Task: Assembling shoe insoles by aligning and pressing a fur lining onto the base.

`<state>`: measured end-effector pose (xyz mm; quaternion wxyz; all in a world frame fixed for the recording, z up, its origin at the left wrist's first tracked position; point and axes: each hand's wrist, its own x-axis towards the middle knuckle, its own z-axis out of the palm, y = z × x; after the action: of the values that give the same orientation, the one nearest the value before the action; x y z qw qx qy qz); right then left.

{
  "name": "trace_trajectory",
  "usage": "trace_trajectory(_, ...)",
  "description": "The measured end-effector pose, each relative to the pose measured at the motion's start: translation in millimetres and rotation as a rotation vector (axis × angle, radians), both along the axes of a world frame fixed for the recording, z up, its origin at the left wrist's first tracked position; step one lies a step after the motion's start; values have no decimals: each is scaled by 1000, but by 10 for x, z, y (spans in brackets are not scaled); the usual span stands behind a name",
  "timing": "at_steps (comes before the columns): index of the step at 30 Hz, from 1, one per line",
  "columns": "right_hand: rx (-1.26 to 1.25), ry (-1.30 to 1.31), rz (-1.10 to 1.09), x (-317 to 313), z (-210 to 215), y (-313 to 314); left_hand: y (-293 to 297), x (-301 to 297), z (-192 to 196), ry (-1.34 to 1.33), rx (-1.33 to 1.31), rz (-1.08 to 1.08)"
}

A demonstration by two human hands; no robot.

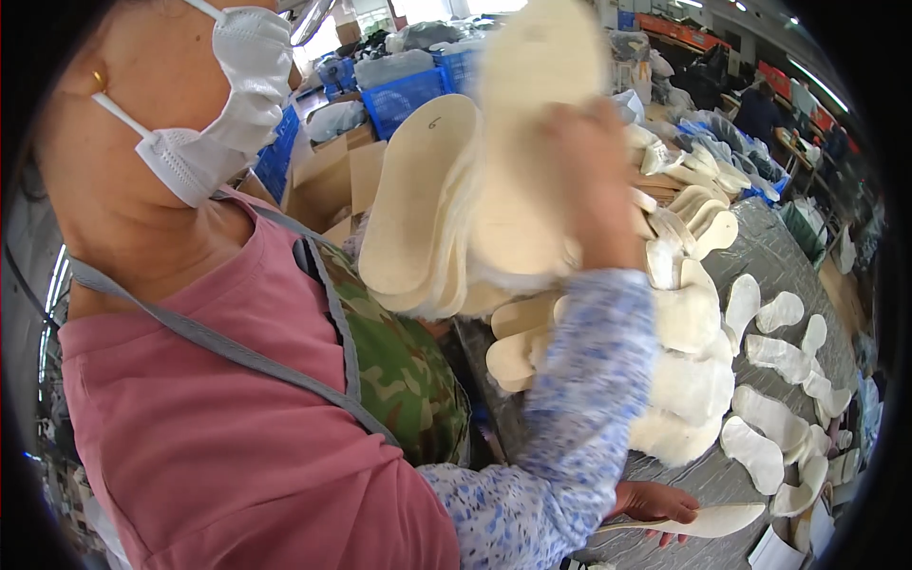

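A person in a pink top, grey-strapped camouflage apron and white face mask [228, 104] fills the left of the view, very close. Both floral-sleeved arms join that person's body. One of them is raised, and its hand [594, 180] grips a thick stack of cream shoe insoles [446, 209], blurred at the top. The other hand [655, 501] rests low on the table, holding a single flat insole [717, 520]. I cannot see either of my own hands.
A grey table [769, 252] carries piles of fuzzy white insoles [689, 380] and several loose ones [774, 356]. Cardboard boxes [328, 176] and blue crates [404, 95] stand behind. More people sit at far benches at the upper right.
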<state>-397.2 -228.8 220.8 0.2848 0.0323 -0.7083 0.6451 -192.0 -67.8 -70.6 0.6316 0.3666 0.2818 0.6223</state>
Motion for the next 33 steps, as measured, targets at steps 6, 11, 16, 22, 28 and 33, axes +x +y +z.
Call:
trace_trajectory(6, 5, 42, 270, 298, -270, -1057, 52, 63, 22, 11, -21, 35)
trace_trajectory(11, 321, -94, 16, 266, -563, -1105, -78, -51, 271, 1, -107, -2)
trace_trajectory(16, -475, -226, 373, 103, -945, -903, -18, -60, 230, 13, -133, -15)
trace_trajectory(22, -930, -434, 911, 152, -1292, -725, 113, -18, -29, 38, -120, -13)
trace_trajectory(28, -1102, -333, 1019, 131, -1466, -927, 150, 59, -167, 2, -62, 17)
trace_trajectory(33, -991, -482, 1234, 133, -1449, -1093, 107, 52, -98, 15, -73, 16)
